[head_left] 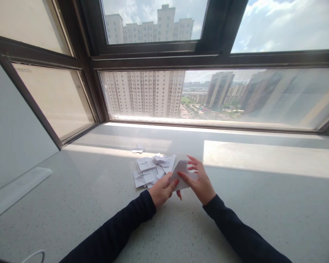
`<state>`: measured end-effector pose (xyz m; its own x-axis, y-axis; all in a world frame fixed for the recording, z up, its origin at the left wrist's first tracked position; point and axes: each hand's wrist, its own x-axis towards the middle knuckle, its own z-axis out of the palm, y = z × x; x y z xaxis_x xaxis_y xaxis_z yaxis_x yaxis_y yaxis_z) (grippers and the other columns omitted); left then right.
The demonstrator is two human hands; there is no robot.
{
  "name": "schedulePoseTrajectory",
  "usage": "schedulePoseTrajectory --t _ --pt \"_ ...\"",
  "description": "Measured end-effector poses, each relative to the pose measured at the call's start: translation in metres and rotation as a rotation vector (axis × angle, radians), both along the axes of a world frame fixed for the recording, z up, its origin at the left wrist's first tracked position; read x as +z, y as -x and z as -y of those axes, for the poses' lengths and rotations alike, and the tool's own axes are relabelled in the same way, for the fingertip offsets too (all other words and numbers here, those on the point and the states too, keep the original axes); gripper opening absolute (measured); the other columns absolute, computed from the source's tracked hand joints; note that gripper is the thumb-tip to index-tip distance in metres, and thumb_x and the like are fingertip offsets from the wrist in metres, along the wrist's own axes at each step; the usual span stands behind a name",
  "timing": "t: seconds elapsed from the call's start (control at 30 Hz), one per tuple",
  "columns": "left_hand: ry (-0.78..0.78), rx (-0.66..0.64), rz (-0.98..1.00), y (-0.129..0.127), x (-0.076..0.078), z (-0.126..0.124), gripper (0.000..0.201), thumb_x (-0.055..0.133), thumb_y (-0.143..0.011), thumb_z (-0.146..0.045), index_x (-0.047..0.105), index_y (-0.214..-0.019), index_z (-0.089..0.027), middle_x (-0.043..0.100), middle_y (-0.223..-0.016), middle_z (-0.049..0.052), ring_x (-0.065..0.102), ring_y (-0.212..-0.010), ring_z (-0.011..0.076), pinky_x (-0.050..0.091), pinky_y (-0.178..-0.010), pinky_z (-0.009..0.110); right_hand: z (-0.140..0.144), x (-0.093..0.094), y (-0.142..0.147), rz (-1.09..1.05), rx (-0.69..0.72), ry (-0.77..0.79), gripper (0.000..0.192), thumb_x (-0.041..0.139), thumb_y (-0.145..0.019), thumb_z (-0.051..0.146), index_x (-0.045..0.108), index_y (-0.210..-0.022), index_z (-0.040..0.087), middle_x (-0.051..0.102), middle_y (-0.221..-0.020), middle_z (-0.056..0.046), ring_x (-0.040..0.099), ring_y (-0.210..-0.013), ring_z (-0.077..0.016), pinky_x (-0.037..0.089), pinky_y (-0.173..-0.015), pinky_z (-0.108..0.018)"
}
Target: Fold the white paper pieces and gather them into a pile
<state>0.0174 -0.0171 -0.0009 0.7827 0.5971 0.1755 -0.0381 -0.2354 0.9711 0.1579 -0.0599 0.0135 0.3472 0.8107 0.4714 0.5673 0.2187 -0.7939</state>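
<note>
1. Head view looked down on a pale speckled stone sill (71, 204) that ran wide under a dark-framed window (153, 58); at the far left, a flat white oblong object (15, 190) lay on the sill beside a pale wall panel (13, 135).
2. At the bottom left edge, a thin white cord (34, 255) curved just into view.
3. Left of centre, two small scraps of paper (137, 149) lay apart from the rest, nearer the glass, where a band of sunlight crossed the stone.
4. Just in front of them sat a loose pile of folded white paper pieces (149, 170), overlapping one another on the sill.
5. The left hand (161, 190), in a dark sleeve, pinched the lower left edge of a white paper sheet (181, 171) between thumb and fingers, touching the near edge of the pile.
6. The sheet was held slightly raised above the sill, just right of the pile, between both hands.
7. The right hand (201, 182), also dark-sleeved, gripped the sheet's right side, with fingers curled over its face.
8. Through the glass stood tall apartment blocks (148, 91) under a cloudy sky, and to the right the sill lay in bright sun.
</note>
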Motion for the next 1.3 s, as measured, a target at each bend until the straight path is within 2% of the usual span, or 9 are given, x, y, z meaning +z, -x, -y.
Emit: schedulePoseTrajectory --t 0.1,0.23,0.33,0.43,0.53,0.7,1.0,1.17,1.3 --pt "-0.124 0.09 -0.049 0.003 0.001 -0.005 0.029 0.037 -0.077 -0.042 0.044 -0.083 -0.014 0.057 -0.056 0.001 0.039 -0.042 0.0062 0.03 -0.043 0.018 -0.004 -0.003 -0.006 -0.211 0.185 0.192 0.032 0.057 -0.061 0.043 0.058 -0.075 0.014 0.058 -0.064 -0.002 0.05 -0.057 -0.015 0.04 -0.052 -0.026" --pt "-0.184 0.301 -0.078 0.016 0.006 -0.025 0.027 0.033 -0.079 -0.039 0.042 -0.087 -0.016 0.056 -0.057 -0.001 0.04 -0.041 0.0075 0.033 -0.044 0.019 -0.009 -0.009 -0.024 -0.4 -0.019 0.105 0.03 0.059 -0.057 0.044 0.058 -0.063 0.014 0.056 -0.055 0.001 0.048 -0.052 -0.0128 0.038 -0.049 -0.024" --pt "-0.444 0.53 -0.203 0.033 0.014 -0.045 0.019 0.04 -0.075 -0.03 0.048 -0.086 -0.017 0.055 -0.062 0.0 0.046 -0.051 0.0105 0.037 -0.055 0.023 -0.013 -0.015 -0.038 -0.467 -0.157 0.057 0.031 0.061 -0.054 0.045 0.058 -0.061 0.015 0.055 -0.051 0.002 0.047 -0.05 -0.0122 0.036 -0.046 -0.023" --pt "-0.699 0.659 -0.374 0.047 0.02 -0.054 0.017 0.043 -0.073 -0.026 0.053 -0.082 -0.017 0.054 -0.068 0.002 0.047 -0.059 0.0134 0.036 -0.064 0.028 -0.014 -0.017 -0.041 -0.513 -0.165 0.061 0.03 0.061 -0.054 0.045 0.059 -0.059 0.016 0.056 -0.051 0.002 0.048 -0.05 -0.012 0.037 -0.046 -0.023" --pt "-0.805 0.53 -0.46 0.051 0.021 -0.052 0.022 0.046 -0.071 -0.034 0.055 -0.085 -0.019 0.055 -0.077 0.004 0.048 -0.071 0.0172 0.034 -0.07 0.031 -0.014 -0.017 -0.037 -0.542 -0.114 0.066 0.028 0.062 -0.055 0.043 0.059 -0.062 0.016 0.058 -0.056 0.002 0.049 -0.053 -0.012 0.039 -0.05 -0.023" --pt "-0.831 0.237 -0.61 0.048 0.008 -0.049 0.04 0.063 -0.052 -0.043 0.055 -0.084 -0.022 0.052 -0.091 0.005 0.045 -0.084 0.0236 0.033 -0.072 0.034 -0.013 -0.016 -0.031 -0.547 -0.075 0.076 0.027 0.062 -0.055 0.041 0.059 -0.063 0.016 0.058 -0.057 0.002 0.049 -0.053 -0.0115 0.038 -0.05 -0.022" --pt "-0.998 0.221 -0.597 0.042 0.011 -0.045 0.019 0.043 -0.074 -0.034 0.053 -0.071 -0.018 0.054 -0.078 0.004 0.046 -0.071 0.0168 0.033 -0.067 0.03 -0.013 -0.017 -0.029 -0.616 0.004 0.117 0.026 0.062 -0.055 0.041 0.057 -0.059 0.016 0.055 -0.05 0.004 0.044 -0.044 -0.0091 0.032 -0.041 -0.021" --pt "-0.902 0.402 -0.374 0.039 0.024 -0.038 0.016 0.046 -0.073 -0.029 0.053 -0.065 -0.018 0.054 -0.082 0.005 0.044 -0.08 0.0183 0.032 -0.074 0.032 -0.015 -0.014 -0.027 -0.795 0.113 0.122 0.028 0.065 -0.051 0.041 0.061 -0.063 0.016 0.061 -0.058 0.001 0.051 -0.05 -0.0123 0.038 -0.046 -0.023" --pt "-0.407 0.486 -0.055 0.04 0.028 -0.043 0.02 0.046 -0.07 -0.033 0.051 -0.063 -0.016 0.052 -0.079 0.004 0.047 -0.076 0.0166 0.037 -0.066 0.028 -0.01 -0.004 -0.019 -0.795 0.23 0.127 0.029 0.066 -0.052 0.038 0.063 -0.07 0.016 0.063 -0.071 -0.002 0.054 -0.061 -0.0141 0.041 -0.055 -0.025"
